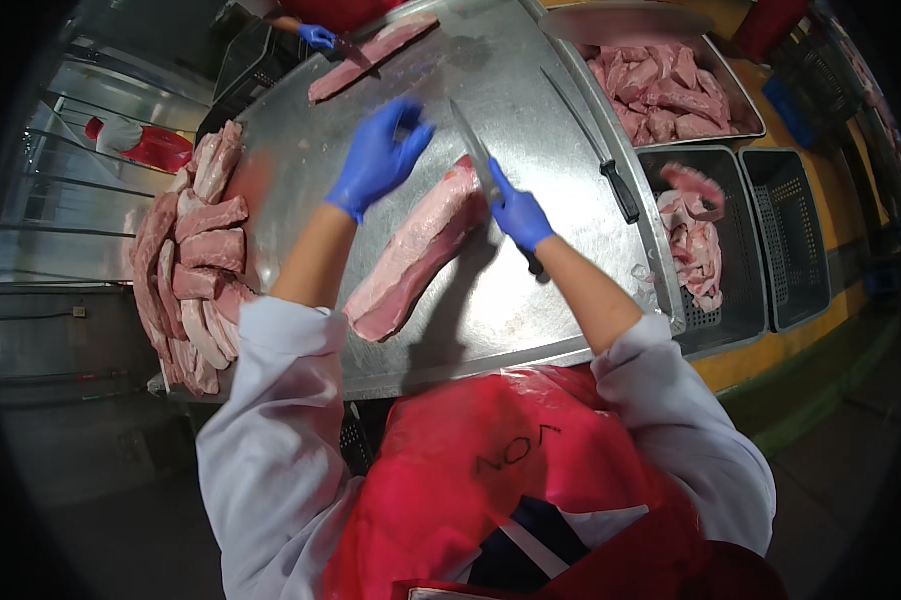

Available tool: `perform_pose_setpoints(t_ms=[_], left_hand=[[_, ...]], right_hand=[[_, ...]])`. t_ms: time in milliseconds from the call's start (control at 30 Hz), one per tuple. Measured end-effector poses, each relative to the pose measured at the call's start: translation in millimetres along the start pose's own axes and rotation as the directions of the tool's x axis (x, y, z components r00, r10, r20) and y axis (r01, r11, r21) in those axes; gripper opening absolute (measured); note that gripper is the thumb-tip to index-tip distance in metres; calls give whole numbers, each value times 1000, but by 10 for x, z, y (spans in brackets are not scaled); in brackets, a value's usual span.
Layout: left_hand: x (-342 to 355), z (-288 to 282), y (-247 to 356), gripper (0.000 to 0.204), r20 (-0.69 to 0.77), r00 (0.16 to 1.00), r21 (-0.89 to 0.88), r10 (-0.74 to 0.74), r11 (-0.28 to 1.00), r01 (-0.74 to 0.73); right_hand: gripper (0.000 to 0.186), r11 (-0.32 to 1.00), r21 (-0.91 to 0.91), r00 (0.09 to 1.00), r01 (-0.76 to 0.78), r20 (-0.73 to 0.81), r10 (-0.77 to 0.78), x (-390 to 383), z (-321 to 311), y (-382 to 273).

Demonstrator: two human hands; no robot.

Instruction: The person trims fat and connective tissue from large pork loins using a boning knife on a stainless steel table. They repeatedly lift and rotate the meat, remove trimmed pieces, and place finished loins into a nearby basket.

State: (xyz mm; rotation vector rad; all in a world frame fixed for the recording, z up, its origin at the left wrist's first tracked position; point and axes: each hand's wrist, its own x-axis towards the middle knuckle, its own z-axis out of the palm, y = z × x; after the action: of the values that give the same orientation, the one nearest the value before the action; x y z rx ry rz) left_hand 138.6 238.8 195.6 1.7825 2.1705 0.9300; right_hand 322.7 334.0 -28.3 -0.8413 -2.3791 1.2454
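Note:
A long slab of pink raw meat [415,255] lies diagonally on the steel table [530,300]. My right hand [518,212], in a blue glove, grips a knife [473,150] whose blade points away from me, right at the slab's far end. My left hand [378,158], also blue-gloved, hovers above the table just left of the slab's far end, fingers loosely curled, holding nothing. I wear white sleeves and a red apron.
Cut meat pieces [195,255] are stacked along the table's left edge. A second knife [595,150] lies on the right. A metal tray of meat [660,90] and grey crates [715,235] stand right. Another person's blue-gloved hand [317,36] works a slab [365,55] at the far side.

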Motion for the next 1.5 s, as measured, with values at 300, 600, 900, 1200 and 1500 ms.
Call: perform_pose_setpoints(t_ms=[300,600,900,1200,1500], left_hand=[[-1764,1356,-1426,19,-253,952,171,-175,960,222],[-1684,1272,-1307,19,-206,965,139,-164,971,195],[-1618,1286,-1402,11,-227,959,78,-169,978,191],[-453,1881,-492,47,-1,988,339,-152,930,144],[-487,1724,-1003,20,1,872,20,-490,872,490]], right_hand=[[82,966,151,976,-211,88,200,-957,151,60],[83,836,393,924,-382,184,336,-958,374,-397],[77,842,412,927,-349,286,244,-1617,214,-274],[79,851,479,940,-214,-137,313,-1237,-770,456],[76,949,315,988,6,-147,42,-373,-178,47]])
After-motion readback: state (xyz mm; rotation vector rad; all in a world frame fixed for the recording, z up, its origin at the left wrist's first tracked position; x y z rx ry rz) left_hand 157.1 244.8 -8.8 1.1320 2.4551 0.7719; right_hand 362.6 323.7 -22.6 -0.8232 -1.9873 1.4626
